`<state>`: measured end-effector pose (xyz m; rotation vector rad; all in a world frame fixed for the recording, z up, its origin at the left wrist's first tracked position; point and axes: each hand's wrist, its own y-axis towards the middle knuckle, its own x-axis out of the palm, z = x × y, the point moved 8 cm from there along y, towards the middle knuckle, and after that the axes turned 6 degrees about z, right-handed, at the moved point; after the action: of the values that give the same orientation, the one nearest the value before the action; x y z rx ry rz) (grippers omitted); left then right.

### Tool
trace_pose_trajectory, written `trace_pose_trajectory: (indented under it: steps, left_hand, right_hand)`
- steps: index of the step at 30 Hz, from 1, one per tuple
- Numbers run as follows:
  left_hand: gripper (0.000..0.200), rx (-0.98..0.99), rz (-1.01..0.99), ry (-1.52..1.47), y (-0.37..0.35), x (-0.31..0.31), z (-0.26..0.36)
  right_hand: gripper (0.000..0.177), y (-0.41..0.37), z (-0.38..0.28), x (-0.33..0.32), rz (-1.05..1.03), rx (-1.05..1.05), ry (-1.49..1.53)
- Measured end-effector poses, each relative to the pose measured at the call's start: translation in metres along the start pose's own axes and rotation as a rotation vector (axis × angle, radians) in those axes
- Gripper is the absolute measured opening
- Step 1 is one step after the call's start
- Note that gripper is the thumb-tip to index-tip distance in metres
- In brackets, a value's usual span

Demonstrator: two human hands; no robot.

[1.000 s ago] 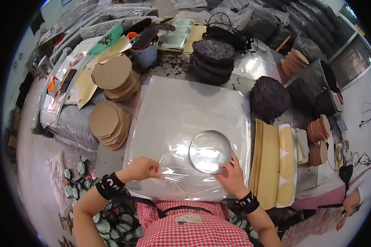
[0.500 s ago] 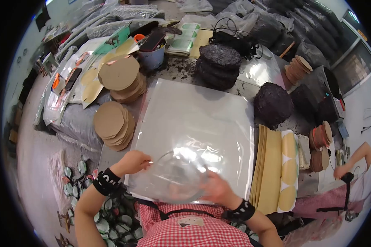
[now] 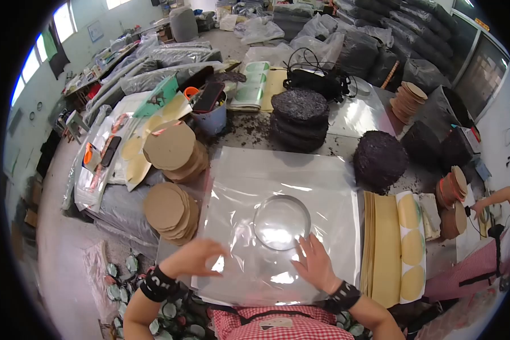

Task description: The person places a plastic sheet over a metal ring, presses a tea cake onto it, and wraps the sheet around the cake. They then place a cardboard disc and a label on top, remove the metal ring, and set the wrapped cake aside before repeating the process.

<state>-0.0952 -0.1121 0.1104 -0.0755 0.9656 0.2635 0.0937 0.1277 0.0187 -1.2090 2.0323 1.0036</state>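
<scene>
Ring [image 3: 282, 196] lies ungripped on plastic sheets [image 3: 238, 170], my right hand [image 3: 317, 266] loose at its rim. Beside it, my left hand [image 3: 197, 258] opens, empty.

A single wide view, curved at its edges, looks from the person's head forward and steeply down. The checked apron [image 3: 277, 327] and the worktable's [image 3: 337, 145] near edge are closest, at the bottom; past its far edge, the room recedes toward windows [image 3: 64, 21], upper left.
</scene>
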Motion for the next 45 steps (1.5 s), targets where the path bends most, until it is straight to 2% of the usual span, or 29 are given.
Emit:
trace_pose_trajectory:
  steps: [1, 3, 5, 6, 8, 11, 12, 14, 15, 16, 18, 21, 22, 23, 24, 26, 27, 29, 32, 36, 37, 39, 42, 43, 45]
  left_hand:
    - [0.04, -0.014, 0.053, -0.017, 0.017, -0.026, -0.001]
    - [0.045, -0.019, 0.448, 0.412, 0.027, -0.079, -0.033]
    - [0.045, -0.264, 0.644, 0.404, 0.044, -0.132, -0.076]
    - [0.045, -0.302, 0.7, 0.531, 0.044, -0.139, -0.093]
    - [0.046, -0.365, 0.818, 0.779, 0.051, -0.147, -0.131]
    - [0.035, -0.302, 0.793, 0.905, 0.053, -0.131, -0.147]
    - [0.032, -0.388, 0.743, 0.924, 0.051, -0.131, -0.154]
    - [0.025, -0.555, 0.641, 0.949, 0.048, -0.132, -0.161]
    - [0.02, -0.41, 0.782, 1.0, 0.044, -0.138, -0.153]
    - [0.019, -0.298, 0.844, 0.968, 0.041, -0.147, -0.142]
    - [0.011, -0.228, 0.938, 0.923, 0.034, -0.165, -0.129]
    - [0.009, -0.309, 0.841, 0.804, 0.025, -0.165, -0.145]
    - [0.016, -0.351, 0.721, 0.66, 0.027, -0.155, -0.159]
    - [0.019, -0.322, 0.802, 0.644, 0.025, -0.152, -0.149]
    - [0.022, -0.29, 0.883, 0.631, 0.021, -0.15, -0.135]
    - [0.033, -0.219, 0.992, 0.666, 0.007, -0.146, -0.125]
    - [0.033, -0.138, 0.975, 0.681, 0.009, -0.136, -0.107]
    - [0.033, 0.007, 0.943, 0.714, 0.019, -0.102, -0.046]
    - [0.031, 0.051, 0.836, 0.569, 0.031, -0.052, -0.007]
    - [0.028, 0.105, 0.801, 0.432, 0.047, -0.016, 0.034]
    - [0.028, 0.13, 0.774, 0.394, 0.052, -0.001, 0.043]
    - [0.027, 0.188, 0.734, 0.329, 0.069, 0.032, 0.047]
    - [0.027, 0.239, 0.576, 0.339, 0.093, 0.087, 0.04]
    - [0.026, 0.225, 0.563, 0.331, 0.097, 0.094, 0.039]
    - [0.025, 0.168, 0.528, 0.323, 0.092, 0.099, 0.035]
  right_hand:
    - [0.06, -0.014, -0.003, 0.0, -0.034, -0.055, -0.075]
    - [0.053, -0.056, -0.002, 0.002, -0.087, -0.151, -0.122]
    - [0.045, -0.119, 0.001, 0.007, -0.195, -0.233, -0.043]
    - [0.04, -0.143, -0.003, 0.002, -0.279, -0.273, 0.0]
    - [0.034, -0.156, -0.015, -0.028, -0.489, -0.138, 0.246]
    - [0.03, -0.161, -0.009, -0.067, -0.289, -0.187, 0.151]
    - [0.027, -0.121, -0.025, -0.092, -0.149, -0.171, 0.049]
    - [0.025, -0.078, -0.021, -0.091, -0.002, -0.137, -0.079]
    - [0.024, -0.075, -0.013, -0.092, 0.072, -0.115, -0.154]
    - [0.022, -0.08, -0.012, -0.087, 0.034, -0.163, -0.119]
    - [0.019, -0.079, -0.006, -0.077, -0.038, -0.29, -0.044]
    - [0.017, -0.038, 0.019, -0.091, -0.049, -0.248, -0.062]
    - [0.016, -0.011, 0.026, -0.107, 0.005, -0.232, -0.076]
    - [0.016, 0.021, 0.035, -0.125, 0.062, -0.22, -0.093]
    - [0.019, 0.048, 0.044, -0.146, 0.27, -0.235, -0.114]
    - [0.027, 0.098, 0.102, -0.163, 0.382, -0.126, -0.219]
    - [0.03, 0.125, 0.131, -0.169, 0.426, -0.12, -0.281]
    - [0.022, 0.184, 0.2, -0.187, 0.477, 0.15, -0.3]
    - [0.018, 0.193, 0.243, -0.176, 0.663, 0.153, -0.293]
    - [0.022, 0.194, 0.297, -0.193, 0.664, 0.361, 0.117]
    - [0.023, 0.19, 0.311, -0.194, 0.624, 0.499, 0.356]
    - [0.024, 0.186, 0.311, -0.198, 0.564, 0.565, 0.447]
    - [0.024, 0.186, 0.319, -0.2, 0.643, 0.535, 0.391]
    - [0.023, 0.185, 0.299, -0.216, 0.748, 0.42, 0.256]
    - [0.02, 0.176, 0.208, -0.243, 0.922, 0.185, 0.011]
